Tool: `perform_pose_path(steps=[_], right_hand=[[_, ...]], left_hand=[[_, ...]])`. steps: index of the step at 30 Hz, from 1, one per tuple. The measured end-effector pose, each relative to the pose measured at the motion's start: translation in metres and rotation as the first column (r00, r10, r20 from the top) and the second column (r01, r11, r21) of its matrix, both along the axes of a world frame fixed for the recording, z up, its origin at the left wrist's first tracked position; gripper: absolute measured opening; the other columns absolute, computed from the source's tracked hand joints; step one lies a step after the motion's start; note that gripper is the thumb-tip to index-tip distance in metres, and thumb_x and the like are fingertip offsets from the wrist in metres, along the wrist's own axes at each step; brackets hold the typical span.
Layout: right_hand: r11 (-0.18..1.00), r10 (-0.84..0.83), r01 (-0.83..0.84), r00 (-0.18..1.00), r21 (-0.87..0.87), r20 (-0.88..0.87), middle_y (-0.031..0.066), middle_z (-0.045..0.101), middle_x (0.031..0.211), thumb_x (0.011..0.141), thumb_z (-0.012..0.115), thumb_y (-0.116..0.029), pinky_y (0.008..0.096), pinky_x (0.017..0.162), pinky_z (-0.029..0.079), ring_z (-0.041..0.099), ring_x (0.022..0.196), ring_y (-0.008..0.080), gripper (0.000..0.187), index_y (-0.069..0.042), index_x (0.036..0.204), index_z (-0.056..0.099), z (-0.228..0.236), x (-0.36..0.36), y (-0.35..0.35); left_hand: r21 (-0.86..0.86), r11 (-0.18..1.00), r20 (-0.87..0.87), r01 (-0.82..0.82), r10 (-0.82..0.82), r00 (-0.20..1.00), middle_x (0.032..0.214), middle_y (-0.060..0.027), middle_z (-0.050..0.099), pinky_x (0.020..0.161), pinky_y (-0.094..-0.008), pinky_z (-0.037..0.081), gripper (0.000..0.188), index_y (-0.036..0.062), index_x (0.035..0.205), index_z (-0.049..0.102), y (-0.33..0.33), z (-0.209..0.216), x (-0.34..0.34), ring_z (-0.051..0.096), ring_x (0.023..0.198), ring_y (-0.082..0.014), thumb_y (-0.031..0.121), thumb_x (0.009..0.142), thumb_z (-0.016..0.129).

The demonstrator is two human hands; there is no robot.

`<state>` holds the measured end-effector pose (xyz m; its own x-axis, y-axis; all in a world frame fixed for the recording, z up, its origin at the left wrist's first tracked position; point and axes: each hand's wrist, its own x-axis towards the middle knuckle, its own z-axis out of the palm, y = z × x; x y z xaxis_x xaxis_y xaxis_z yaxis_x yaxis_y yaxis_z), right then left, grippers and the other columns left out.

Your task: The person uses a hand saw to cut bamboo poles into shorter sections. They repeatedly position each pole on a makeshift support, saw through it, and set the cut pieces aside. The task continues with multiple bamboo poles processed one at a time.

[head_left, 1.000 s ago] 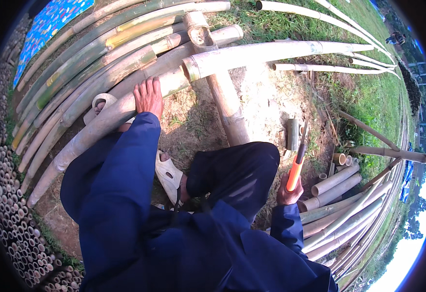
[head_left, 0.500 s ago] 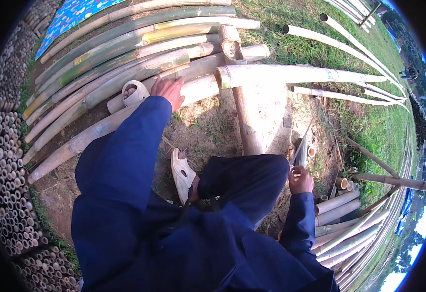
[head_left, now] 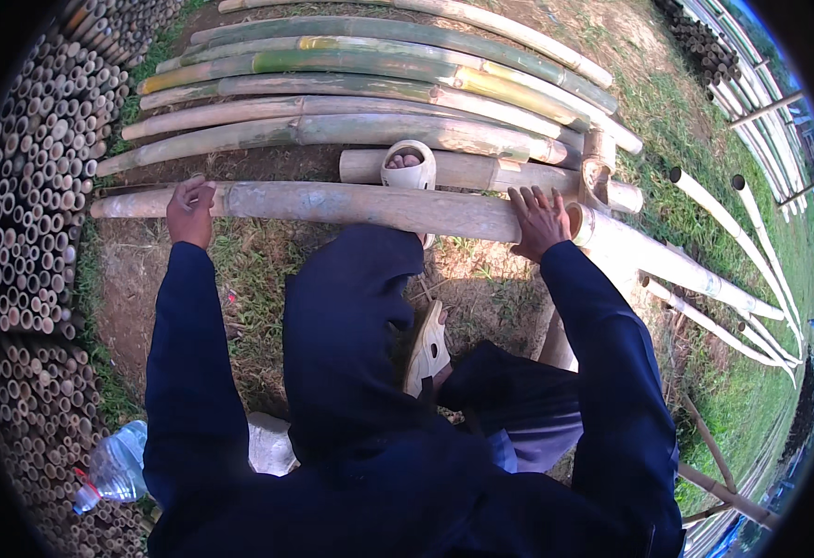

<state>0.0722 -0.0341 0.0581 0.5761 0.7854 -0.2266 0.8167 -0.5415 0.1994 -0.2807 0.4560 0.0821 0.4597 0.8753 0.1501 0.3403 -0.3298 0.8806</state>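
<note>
A long, pale bamboo pole point(head_left: 333, 205) lies crosswise in front of me, over the bare ground. Near its left end, my left hand point(head_left: 190, 214) is closed on it with bent fingers. My right hand point(head_left: 541, 223) grips across the pole near its right end, fingers spread over the top and thumb on the near side. Just beyond that hand, another thick bamboo pole point(head_left: 677, 256) starts with its open cut end and runs off to the right. My sandalled foot point(head_left: 410, 166) stands at the far side of the held pole, beside a shorter bamboo piece point(head_left: 463, 172).
Several green and yellow bamboo poles point(head_left: 360, 60) lie side by side beyond. An upright-cut bamboo support point(head_left: 596, 172) stands under the right ends. Stacks of cut bamboo point(head_left: 30, 223) line the left. A clear plastic bottle point(head_left: 123, 465) lies at lower left, and thin poles point(head_left: 723, 209) spread over the grass.
My left hand has shifted from the pole's right part to its left end. My right hand has come up from beside my knee onto the pole's right end. The view has turned left.
</note>
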Motion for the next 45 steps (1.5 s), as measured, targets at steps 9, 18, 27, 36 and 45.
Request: perform_pose_path(steps=[9, 18, 27, 36, 45], right_hand=[[0.961, 0.093, -0.093, 0.996, 0.259, 0.012, 0.0114, 0.06, 0.118, 0.061, 0.086, -0.018, 0.0494, 0.106, 0.048, 0.06, 0.115, 0.0346, 0.083, -0.012, 0.137, 0.054, 0.028, 0.024, -0.004], [0.92, 0.132, -0.227, 0.947, 0.32, 0.293, 0.0139, 0.057, 0.131, 0.053, 0.09, -0.019, 0.0526, 0.102, 0.047, 0.057, 0.119, 0.0371, 0.105, -0.011, 0.149, 0.048, 0.156, 0.003, -0.044], [0.902, -0.023, -0.136, 0.933, 0.41, 0.36, 0.0161, 0.06, 0.121, 0.062, 0.084, -0.014, 0.0518, 0.092, 0.052, 0.062, 0.107, 0.0393, 0.088, -0.007, 0.143, 0.05, 0.162, -0.036, -0.157], [0.917, -0.125, 0.003, 0.951, 0.398, 0.281, 0.0138, 0.061, 0.112, 0.065, 0.083, -0.022, 0.0466, 0.085, 0.056, 0.063, 0.103, 0.0355, 0.08, -0.007, 0.137, 0.053, 0.153, 0.033, -0.099], [0.959, -0.235, 0.169, 0.922, 0.227, 0.306, 0.0131, 0.059, 0.13, 0.068, 0.088, -0.029, 0.0513, 0.117, 0.04, 0.056, 0.129, 0.0345, 0.093, -0.018, 0.15, 0.044, 0.093, 0.238, 0.0]], left_hand=[[-0.844, 0.508, 0.002, -0.173, 0.326, 0.945, 0.15, -0.0293, 0.05, 0.104, -0.0444, 0.046, 0.123, -0.0114, 0.156, 0.028, -0.03, -0.133, -0.022, 0.055, 0.132, -0.0375, 0.08, 0.082, 0.064], [-0.846, 0.519, 0.399, 0.12, 0.469, 0.788, 0.15, -0.021, 0.049, 0.121, -0.0471, 0.031, 0.111, 0.0005, 0.155, 0.037, -0.036, -0.067, 0.058, 0.049, 0.137, -0.0366, 0.08, 0.081, 0.059], [-0.76, 0.596, 0.524, 0.26, 0.326, 0.787, 0.132, -0.0205, 0.064, 0.115, -0.0439, 0.037, 0.097, -0.0039, 0.14, 0.052, -0.1, -0.009, 0.125, 0.059, 0.123, -0.0345, 0.071, 0.081, 0.065], [-0.804, 0.474, 0.492, 0.359, 0.191, 0.85, 0.16, -0.0277, 0.033, 0.124, -0.047, 0.025, 0.121, -0.0117, 0.156, 0.024, -0.012, -0.01, 0.295, 0.034, 0.147, -0.0423, 0.07, 0.079, 0.069], [-0.356, 0.817, 0.078, 0.453, -0.457, 0.886, 0.12, -0.0194, 0.074, 0.106, -0.0344, 0.048, 0.034, -0.0066, 0.121, 0.072, -0.062, -0.04, 0.23, 0.068, 0.113, -0.0185, 0.017, 0.096, 0.069]])
